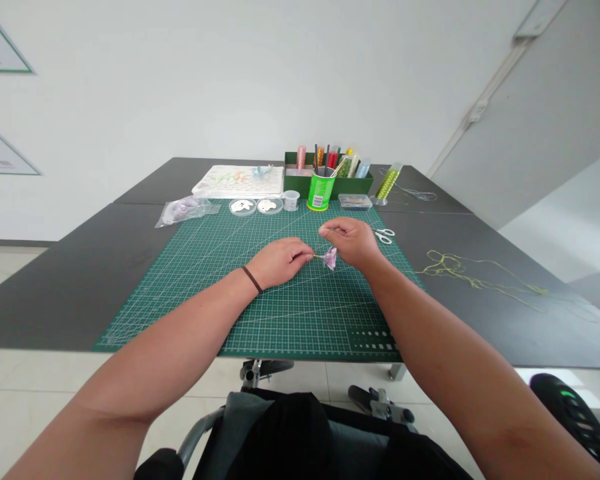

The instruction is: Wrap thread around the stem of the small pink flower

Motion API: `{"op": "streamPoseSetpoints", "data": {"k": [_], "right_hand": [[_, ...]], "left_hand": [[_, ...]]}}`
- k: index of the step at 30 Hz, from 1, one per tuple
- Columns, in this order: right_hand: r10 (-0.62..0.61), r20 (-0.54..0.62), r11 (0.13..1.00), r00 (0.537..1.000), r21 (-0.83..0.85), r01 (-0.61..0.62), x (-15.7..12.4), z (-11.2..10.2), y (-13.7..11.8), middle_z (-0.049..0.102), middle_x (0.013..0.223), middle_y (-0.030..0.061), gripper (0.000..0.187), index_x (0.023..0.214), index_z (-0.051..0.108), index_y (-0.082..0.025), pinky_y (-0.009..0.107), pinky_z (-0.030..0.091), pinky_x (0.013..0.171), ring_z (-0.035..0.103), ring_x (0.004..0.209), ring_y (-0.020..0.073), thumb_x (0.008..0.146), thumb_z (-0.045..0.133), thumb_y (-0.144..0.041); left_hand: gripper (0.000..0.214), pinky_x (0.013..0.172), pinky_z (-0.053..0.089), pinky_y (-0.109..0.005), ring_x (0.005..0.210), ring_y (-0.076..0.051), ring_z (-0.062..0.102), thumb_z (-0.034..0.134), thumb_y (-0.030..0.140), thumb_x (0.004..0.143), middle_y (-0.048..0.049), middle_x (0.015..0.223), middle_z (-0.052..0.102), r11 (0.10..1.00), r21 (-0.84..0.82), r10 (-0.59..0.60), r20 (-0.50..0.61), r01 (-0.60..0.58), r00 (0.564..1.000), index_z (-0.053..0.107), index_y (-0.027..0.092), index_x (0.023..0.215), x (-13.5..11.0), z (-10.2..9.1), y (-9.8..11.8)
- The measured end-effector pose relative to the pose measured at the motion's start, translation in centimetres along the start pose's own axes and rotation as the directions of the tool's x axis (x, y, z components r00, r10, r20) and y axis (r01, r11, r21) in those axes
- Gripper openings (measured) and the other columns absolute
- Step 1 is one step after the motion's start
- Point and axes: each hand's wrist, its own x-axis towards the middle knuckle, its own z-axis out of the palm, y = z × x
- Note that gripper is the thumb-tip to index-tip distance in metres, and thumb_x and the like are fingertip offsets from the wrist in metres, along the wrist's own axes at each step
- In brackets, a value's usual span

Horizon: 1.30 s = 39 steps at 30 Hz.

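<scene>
A small pale purple flower (330, 259) with a thin yellow-green stem lies sideways above the green cutting mat (180, 293). My left hand (283, 259) pinches that stem between thumb and fingertips, the bloom pointing right. My right hand (351, 239) is closed in a pinch just above and right of the petals. Whatever its fingertips hold, if anything, is too small to make out. Just beyond it lie scissors with white handles (384, 235), their blades partly hidden by the hand.
Yellow-green thread (460, 269) lies loose at right. Along the back stand a green can (321, 190) of tools, a dark green box (300, 185) of tubes, a clear case (355, 202), a bead tube (389, 183), small dishes (243, 207), a white slab (220, 180) and a plastic bag (183, 211).
</scene>
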Motion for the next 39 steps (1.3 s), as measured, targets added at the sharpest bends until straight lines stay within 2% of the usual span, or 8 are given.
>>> {"op": "streamPoseSetpoints", "data": {"k": [10,15,22,27,31,36,39], "right_hand": [[0.084,0.034,0.993,0.996,0.086,-0.087,0.1,0.3,0.3,0.064,0.063,0.0003,0.025,0.077,0.074,-0.018,0.027,0.038,0.057,0.050,0.056,0.0113,0.074,0.064,-0.041],[0.146,0.071,0.971,0.987,0.182,-0.157,0.1,0.7,0.6,0.057,0.055,-0.0022,0.029,0.077,0.073,-0.017,0.025,0.033,0.051,0.043,0.050,0.0092,0.072,0.066,-0.045],[0.214,0.089,0.940,0.973,0.254,-0.230,0.1,1.3,0.7,0.059,0.058,-0.0002,0.033,0.076,0.072,-0.015,0.026,0.034,0.051,0.045,0.054,0.0102,0.067,0.068,-0.047],[0.192,0.085,0.951,0.978,0.232,-0.206,0.0,1.5,0.8,0.055,0.055,-0.0013,0.035,0.076,0.072,-0.015,0.026,0.033,0.051,0.042,0.051,0.0098,0.068,0.067,-0.049],[0.099,0.118,0.964,0.988,0.233,-0.125,0.0,1.7,1.1,0.064,0.066,0.0020,0.033,0.076,0.072,-0.015,0.028,0.040,0.058,0.050,0.060,0.0121,0.070,0.068,-0.047],[0.060,0.169,0.955,0.984,0.278,-0.106,-0.1,2.1,1.3,0.067,0.073,0.0040,0.035,0.075,0.070,-0.017,0.031,0.044,0.066,0.056,0.067,0.0154,0.070,0.070,-0.052],[0.042,0.172,0.963,0.984,0.257,-0.086,-0.2,2.1,1.1,0.067,0.075,0.0042,0.036,0.074,0.069,-0.017,0.031,0.043,0.066,0.055,0.069,0.0161,0.070,0.070,-0.053]], "left_hand": [[0.016,0.078,0.050,-0.031,0.082,-0.015,0.063,0.052,0.024,0.092,-0.0020,0.084,0.068,0.999,-0.039,-0.016,-0.041,0.014,0.999,0.068,0.020,0.092,-0.1,-0.2,0.3],[0.015,0.074,0.048,-0.028,0.077,-0.014,0.062,0.054,0.025,0.092,-0.0010,0.079,0.068,0.998,-0.069,-0.001,-0.102,-0.006,0.995,0.068,0.020,0.091,-0.2,-0.1,0.2],[0.016,0.075,0.048,-0.028,0.078,-0.013,0.062,0.055,0.026,0.093,-0.0009,0.080,0.068,0.997,-0.080,-0.017,-0.156,0.004,0.988,0.069,0.020,0.092,-0.1,-0.1,0.1],[0.014,0.075,0.048,-0.028,0.078,-0.013,0.062,0.056,0.025,0.092,-0.0008,0.080,0.068,0.996,-0.083,-0.033,-0.178,0.018,0.984,0.069,0.020,0.092,-0.2,-0.2,0.2],[0.013,0.073,0.048,-0.026,0.077,-0.012,0.061,0.056,0.023,0.092,-0.0002,0.078,0.067,0.996,-0.083,0.005,-0.256,-0.028,0.967,0.069,0.020,0.093,-0.1,-0.2,0.1],[0.011,0.074,0.050,-0.027,0.079,-0.012,0.062,0.060,0.025,0.090,-0.0008,0.080,0.067,0.991,-0.083,0.061,-0.385,-0.101,0.921,0.070,0.020,0.091,0.1,-0.1,-0.3],[0.012,0.076,0.051,-0.027,0.079,-0.012,0.063,0.059,0.025,0.091,-0.0009,0.082,0.069,0.993,-0.101,0.008,-0.420,-0.055,0.908,0.070,0.020,0.090,0.1,-0.2,-0.3]]}}
